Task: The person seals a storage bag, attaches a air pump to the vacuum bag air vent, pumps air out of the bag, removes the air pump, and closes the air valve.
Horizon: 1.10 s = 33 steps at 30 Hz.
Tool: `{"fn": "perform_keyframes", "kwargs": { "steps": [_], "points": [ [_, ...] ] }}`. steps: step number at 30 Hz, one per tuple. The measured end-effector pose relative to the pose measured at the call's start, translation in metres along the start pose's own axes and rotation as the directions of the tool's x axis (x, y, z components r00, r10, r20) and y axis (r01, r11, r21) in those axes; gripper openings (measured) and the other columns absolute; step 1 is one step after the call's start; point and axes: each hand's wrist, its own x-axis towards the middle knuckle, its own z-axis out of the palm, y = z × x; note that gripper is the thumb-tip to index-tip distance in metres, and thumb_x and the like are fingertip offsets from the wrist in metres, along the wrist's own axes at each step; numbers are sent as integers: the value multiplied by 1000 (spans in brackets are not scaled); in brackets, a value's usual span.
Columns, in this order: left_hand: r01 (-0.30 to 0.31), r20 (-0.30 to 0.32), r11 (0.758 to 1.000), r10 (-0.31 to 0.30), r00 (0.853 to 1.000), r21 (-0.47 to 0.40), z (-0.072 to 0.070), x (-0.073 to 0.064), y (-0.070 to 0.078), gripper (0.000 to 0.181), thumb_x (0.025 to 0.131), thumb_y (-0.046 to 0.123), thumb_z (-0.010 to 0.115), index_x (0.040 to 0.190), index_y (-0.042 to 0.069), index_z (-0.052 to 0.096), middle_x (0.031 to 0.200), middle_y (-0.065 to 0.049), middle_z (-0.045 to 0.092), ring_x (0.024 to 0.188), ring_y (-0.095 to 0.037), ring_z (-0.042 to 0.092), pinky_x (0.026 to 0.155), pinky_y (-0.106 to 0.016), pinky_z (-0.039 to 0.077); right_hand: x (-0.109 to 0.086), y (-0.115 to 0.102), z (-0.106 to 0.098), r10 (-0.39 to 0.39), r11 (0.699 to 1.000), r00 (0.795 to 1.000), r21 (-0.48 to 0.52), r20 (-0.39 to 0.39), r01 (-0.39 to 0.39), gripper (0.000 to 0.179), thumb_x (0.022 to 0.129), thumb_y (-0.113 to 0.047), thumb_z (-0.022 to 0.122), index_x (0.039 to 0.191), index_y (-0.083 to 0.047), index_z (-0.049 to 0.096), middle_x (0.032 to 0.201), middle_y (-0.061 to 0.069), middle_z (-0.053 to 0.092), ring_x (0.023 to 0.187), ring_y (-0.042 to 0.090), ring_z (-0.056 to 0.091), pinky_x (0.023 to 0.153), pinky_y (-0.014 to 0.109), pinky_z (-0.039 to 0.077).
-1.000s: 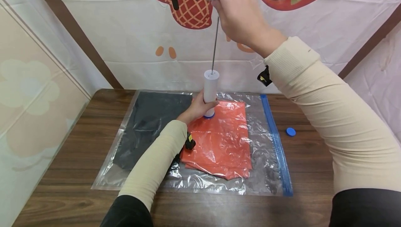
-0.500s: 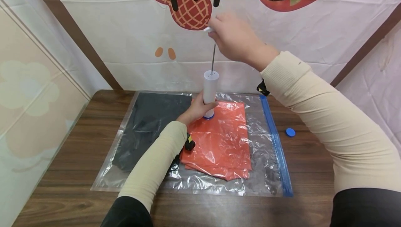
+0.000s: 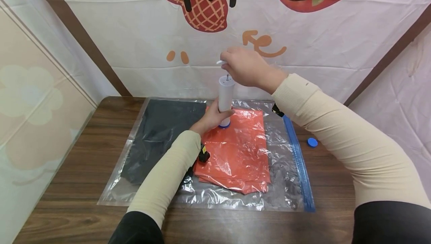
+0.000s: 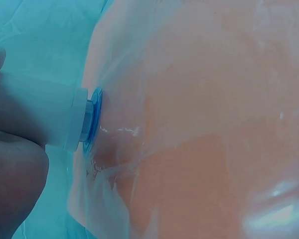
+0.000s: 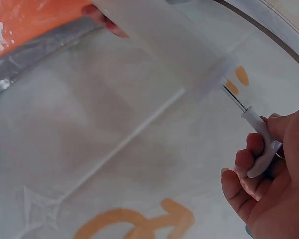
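Note:
A white hand pump (image 3: 226, 96) stands upright on the blue valve (image 4: 94, 119) of a clear vacuum storage bag (image 3: 283, 161). My left hand (image 3: 212, 116) grips the pump's barrel low down, thumb across the front. Above it, my right hand (image 3: 247, 66) holds the pump's white handle (image 5: 261, 144), fingers curled round it. Only a short length of the metal rod (image 5: 234, 97) shows between handle and barrel. Inside the bag lie a folded orange-red item (image 3: 235, 150) and a dark folded item (image 3: 161, 135).
A round blue cap (image 3: 312, 142) lies on the wooden table (image 3: 330, 184) right of the bag. Along the bag's right side runs a blue zip strip (image 3: 299, 165). A printed cloth (image 3: 141, 30) hangs behind the table.
My right hand has come down with the handle, and most of the rod has slid into the barrel. The left hand and the bag stay in place.

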Motion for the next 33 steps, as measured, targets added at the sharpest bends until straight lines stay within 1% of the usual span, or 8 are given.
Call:
{"fn": "perform_keyframes", "kwargs": {
  "steps": [4,7,10,17,20,24,30,33],
  "points": [
    [-16,7,1000,16,1000,-1,0,1,-1,64,98,13,69,150,7,33,134,-16,50,129,-32,50,113,-51,38,0,1,11,-15,1000,1000,-9,8,15,20,104,-17,57,117,-3,61,107,13,64,103,30,60,86,45,55],
    [-22,7,1000,22,1000,5,0,1,-2,64,98,13,69,150,7,33,134,-15,50,128,-32,50,113,-50,39,0,1,16,-19,1000,1000,-10,10,19,19,104,-17,58,116,-3,62,107,13,66,105,31,61,87,47,55],
    [-26,4,1000,26,1000,9,0,0,-1,64,98,14,69,150,7,33,134,-16,50,129,-32,50,113,-50,39,0,0,18,-18,1000,1000,-17,10,18,18,104,-18,57,115,-4,62,109,12,66,107,31,60,88,48,54],
    [-2,8,1000,1,1000,18,0,-2,-1,67,98,15,69,152,8,31,136,-15,48,130,-32,48,114,-51,38,-1,-2,19,-3,1000,1000,-23,26,4,20,104,-19,59,117,-5,62,111,11,67,107,30,60,88,46,55],
    [1,5,1000,-1,1000,20,0,-3,-3,69,97,15,70,153,9,29,139,-15,47,132,-32,47,114,-52,37,-1,-3,19,-6,1000,999,-21,38,7,21,104,-19,59,119,-4,62,112,12,67,108,30,61,90,46,55],
    [13,5,1000,-13,1000,29,-1,-3,-4,71,98,16,70,154,10,28,143,-14,45,136,-32,45,115,-52,35,1,-3,11,2,1000,999,-12,38,-2,21,105,-18,57,119,-3,61,110,13,66,105,30,62,90,46,55],
    [25,0,1000,-25,1000,19,-2,-3,-4,69,97,15,70,153,10,30,141,-14,46,137,-33,44,115,-55,35,4,-3,-15,17,1000,999,-9,-27,-17,22,107,-19,51,119,-3,61,105,13,63,95,30,57,80,46,54],
    [14,9,1000,-14,1000,22,-2,-2,-4,68,98,14,69,152,9,30,141,-16,46,136,-34,44,115,-54,35,6,-4,-29,27,1000,998,-8,-55,-28,24,107,-19,51,122,-3,60,106,14,63,96,30,55,82,45,53]
  ]
}}
